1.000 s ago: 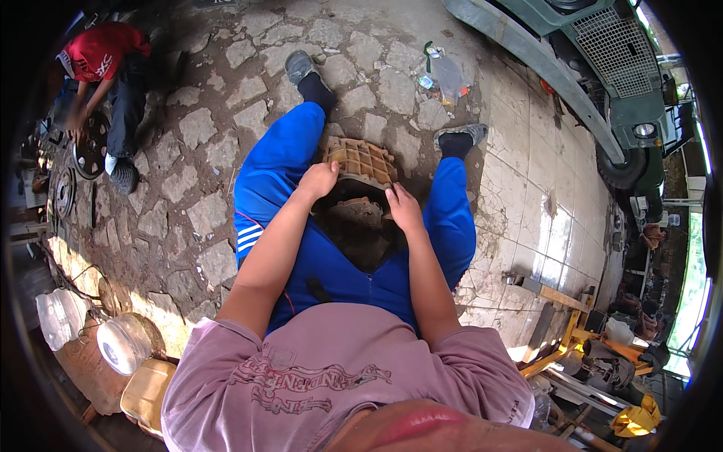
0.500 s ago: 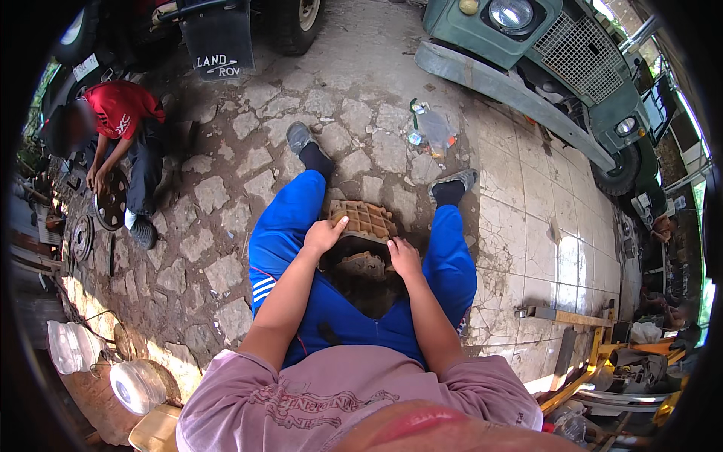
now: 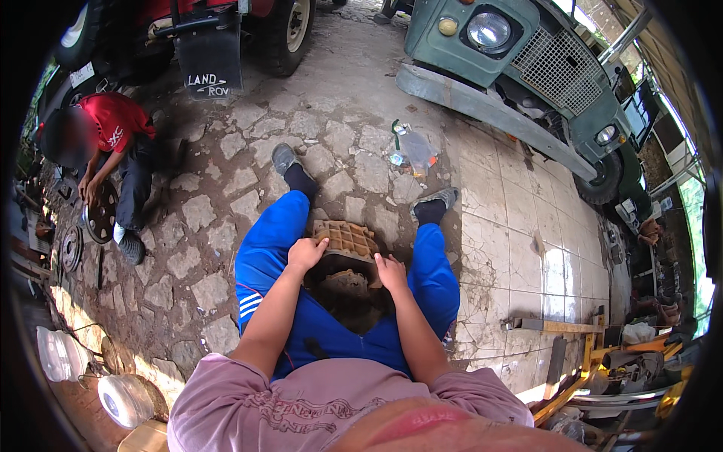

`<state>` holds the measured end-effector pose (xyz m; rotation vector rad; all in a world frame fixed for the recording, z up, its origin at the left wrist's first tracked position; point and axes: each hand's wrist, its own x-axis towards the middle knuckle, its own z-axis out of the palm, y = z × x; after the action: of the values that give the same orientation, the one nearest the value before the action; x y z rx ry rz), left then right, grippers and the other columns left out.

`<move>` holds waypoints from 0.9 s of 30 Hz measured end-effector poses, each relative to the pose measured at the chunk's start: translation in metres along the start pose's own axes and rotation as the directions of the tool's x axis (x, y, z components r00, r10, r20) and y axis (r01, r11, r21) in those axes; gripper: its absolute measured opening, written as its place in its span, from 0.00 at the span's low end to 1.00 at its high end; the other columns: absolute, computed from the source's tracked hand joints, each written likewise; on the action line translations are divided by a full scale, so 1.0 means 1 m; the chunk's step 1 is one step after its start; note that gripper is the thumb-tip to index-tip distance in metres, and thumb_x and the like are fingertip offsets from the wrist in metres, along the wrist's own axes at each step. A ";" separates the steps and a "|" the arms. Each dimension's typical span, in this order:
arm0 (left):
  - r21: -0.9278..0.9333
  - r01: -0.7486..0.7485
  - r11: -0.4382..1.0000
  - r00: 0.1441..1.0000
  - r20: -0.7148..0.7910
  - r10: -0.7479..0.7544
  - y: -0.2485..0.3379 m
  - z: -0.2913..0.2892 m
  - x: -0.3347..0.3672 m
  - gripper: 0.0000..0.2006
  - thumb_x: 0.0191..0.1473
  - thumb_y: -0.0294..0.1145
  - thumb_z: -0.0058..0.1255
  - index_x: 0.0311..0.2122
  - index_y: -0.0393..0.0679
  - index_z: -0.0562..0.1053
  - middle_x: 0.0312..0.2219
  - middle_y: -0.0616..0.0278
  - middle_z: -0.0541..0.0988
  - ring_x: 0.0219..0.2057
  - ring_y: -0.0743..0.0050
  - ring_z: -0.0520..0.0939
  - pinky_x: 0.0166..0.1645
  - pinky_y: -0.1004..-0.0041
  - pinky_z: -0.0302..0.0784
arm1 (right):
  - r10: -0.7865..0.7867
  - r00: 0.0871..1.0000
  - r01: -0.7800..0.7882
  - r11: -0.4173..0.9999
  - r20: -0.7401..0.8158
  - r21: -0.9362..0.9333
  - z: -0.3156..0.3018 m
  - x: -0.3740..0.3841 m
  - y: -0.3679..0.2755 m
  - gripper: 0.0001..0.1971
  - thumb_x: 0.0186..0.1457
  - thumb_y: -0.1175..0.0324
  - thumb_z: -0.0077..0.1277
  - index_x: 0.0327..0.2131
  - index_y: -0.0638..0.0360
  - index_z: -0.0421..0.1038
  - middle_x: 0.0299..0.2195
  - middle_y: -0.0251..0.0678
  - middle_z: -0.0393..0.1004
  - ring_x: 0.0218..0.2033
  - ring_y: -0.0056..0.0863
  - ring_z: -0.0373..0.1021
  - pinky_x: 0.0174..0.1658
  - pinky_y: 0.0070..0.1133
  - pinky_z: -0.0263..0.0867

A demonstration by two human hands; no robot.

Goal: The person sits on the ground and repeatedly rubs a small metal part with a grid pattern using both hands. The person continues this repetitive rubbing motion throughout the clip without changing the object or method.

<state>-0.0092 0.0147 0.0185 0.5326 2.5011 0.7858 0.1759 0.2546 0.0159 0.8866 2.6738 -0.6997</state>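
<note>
Between my spread legs sits a rusty brown ribbed metal casing, its raised grid pattern turned upward and its near side hollow. My left hand is closed on its left edge, thumb lying on top. At the opposite edge, my right hand grips the casing's near right corner. A brownish, irregular piece shows in the shadowed space below the casing; I cannot make out its kind. The fingers under the casing are hidden.
A person in a red shirt crouches at left, hands on a round dark metal disc. A clear plastic bag lies beyond my feet. A green vehicle stands far right, clear jugs near left, yellow metal frames near right.
The whole scene has shifted left and slightly down in the picture as my head moved. Both hands stay on the casing, with little visible change in their hold.
</note>
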 end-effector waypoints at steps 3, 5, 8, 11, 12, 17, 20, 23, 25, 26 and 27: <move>-0.068 0.002 0.998 0.999 -0.043 -0.005 -0.004 0.005 -0.003 0.30 0.65 0.62 0.44 0.41 0.45 0.86 0.37 0.43 0.86 0.46 0.41 0.85 0.53 0.50 0.79 | -0.065 0.997 0.062 0.995 -0.044 -0.074 -0.001 -0.005 -0.005 0.34 0.73 0.38 0.27 0.59 0.49 0.77 0.63 0.46 0.73 0.70 0.44 0.61 0.73 0.54 0.45; -0.163 -0.028 0.986 0.999 -0.028 0.024 -0.006 0.006 0.002 0.27 0.66 0.59 0.47 0.42 0.43 0.85 0.38 0.43 0.86 0.45 0.42 0.86 0.53 0.53 0.79 | -0.013 0.992 0.021 0.997 -0.122 0.070 0.012 -0.009 -0.002 0.35 0.73 0.38 0.25 0.59 0.50 0.77 0.63 0.46 0.73 0.70 0.41 0.61 0.73 0.55 0.42; -0.368 0.000 0.930 0.998 -0.054 -0.022 -0.023 0.008 0.010 0.23 0.66 0.53 0.51 0.45 0.42 0.84 0.39 0.45 0.86 0.45 0.47 0.87 0.52 0.55 0.80 | -0.008 1.000 0.008 0.999 0.008 -0.036 -0.002 0.001 -0.004 0.35 0.74 0.39 0.24 0.62 0.49 0.74 0.64 0.47 0.71 0.70 0.42 0.60 0.73 0.56 0.43; -0.352 -0.174 0.920 0.968 -0.232 0.094 -0.036 0.013 0.018 0.18 0.59 0.34 0.59 0.54 0.42 0.80 0.39 0.50 0.84 0.41 0.52 0.86 0.49 0.60 0.81 | -0.040 0.996 0.042 0.999 -0.074 0.025 0.008 -0.001 -0.013 0.36 0.74 0.38 0.23 0.61 0.50 0.75 0.63 0.49 0.72 0.69 0.46 0.63 0.72 0.54 0.46; -0.316 -0.232 0.920 0.946 -0.292 0.138 -0.038 0.016 0.018 0.20 0.57 0.30 0.61 0.55 0.43 0.79 0.40 0.51 0.83 0.40 0.53 0.85 0.48 0.60 0.81 | -0.033 0.989 0.045 0.996 -0.143 0.077 0.018 -0.005 -0.010 0.36 0.74 0.38 0.23 0.59 0.51 0.77 0.62 0.51 0.72 0.68 0.47 0.64 0.72 0.54 0.47; -0.391 -0.124 0.912 0.960 -0.280 0.011 -0.030 0.010 0.013 0.31 0.50 0.13 0.57 0.61 0.46 0.75 0.42 0.52 0.80 0.37 0.60 0.85 0.46 0.65 0.82 | -0.011 1.000 0.011 1.000 -0.009 -0.017 -0.003 0.007 -0.008 0.42 0.73 0.36 0.22 0.53 0.63 0.79 0.60 0.52 0.75 0.64 0.52 0.67 0.72 0.52 0.48; -0.493 -0.111 0.863 0.972 -0.237 -0.010 -0.023 0.016 0.012 0.34 0.50 0.09 0.55 0.63 0.48 0.74 0.35 0.56 0.78 0.31 0.69 0.84 0.43 0.69 0.82 | -0.011 0.984 0.015 1.000 -0.176 0.025 0.016 -0.006 0.005 0.42 0.73 0.37 0.22 0.51 0.65 0.80 0.52 0.54 0.80 0.57 0.55 0.73 0.69 0.51 0.54; -0.532 -0.099 0.841 0.972 -0.231 -0.032 -0.048 0.011 0.015 0.35 0.50 0.11 0.57 0.64 0.48 0.74 0.27 0.63 0.73 0.28 0.76 0.80 0.39 0.71 0.80 | -0.069 0.998 0.069 0.995 0.003 -0.069 -0.008 0.005 -0.019 0.41 0.73 0.38 0.23 0.50 0.65 0.80 0.49 0.55 0.81 0.55 0.55 0.74 0.68 0.49 0.56; -0.457 -0.122 0.881 0.978 -0.205 0.029 -0.013 0.009 0.013 0.33 0.50 0.12 0.59 0.63 0.48 0.75 0.26 0.63 0.74 0.28 0.76 0.80 0.39 0.70 0.80 | -0.099 0.981 0.103 0.994 -0.167 0.018 0.010 0.003 0.010 0.41 0.73 0.38 0.23 0.46 0.66 0.81 0.48 0.54 0.81 0.53 0.55 0.75 0.66 0.48 0.58; -0.415 -0.132 0.900 0.981 -0.186 0.059 0.003 0.006 0.008 0.32 0.50 0.12 0.60 0.62 0.48 0.76 0.25 0.64 0.74 0.28 0.75 0.80 0.39 0.70 0.80 | -0.094 0.950 0.126 0.988 -0.298 0.089 0.027 0.004 0.028 0.41 0.73 0.38 0.23 0.45 0.66 0.81 0.48 0.54 0.81 0.52 0.55 0.75 0.66 0.48 0.59; -0.389 -0.110 0.915 0.982 -0.186 0.039 -0.004 -0.001 0.003 0.31 0.50 0.14 0.63 0.61 0.47 0.77 0.24 0.64 0.76 0.28 0.75 0.80 0.39 0.70 0.80 | -0.038 0.985 0.054 0.994 -0.171 0.095 0.024 0.005 0.017 0.39 0.73 0.39 0.25 0.46 0.62 0.82 0.50 0.54 0.80 0.54 0.56 0.74 0.64 0.47 0.61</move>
<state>-0.0128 0.0122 0.0156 0.4297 2.3846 1.3859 0.1842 0.2563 -0.0123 0.9515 2.8379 -0.8082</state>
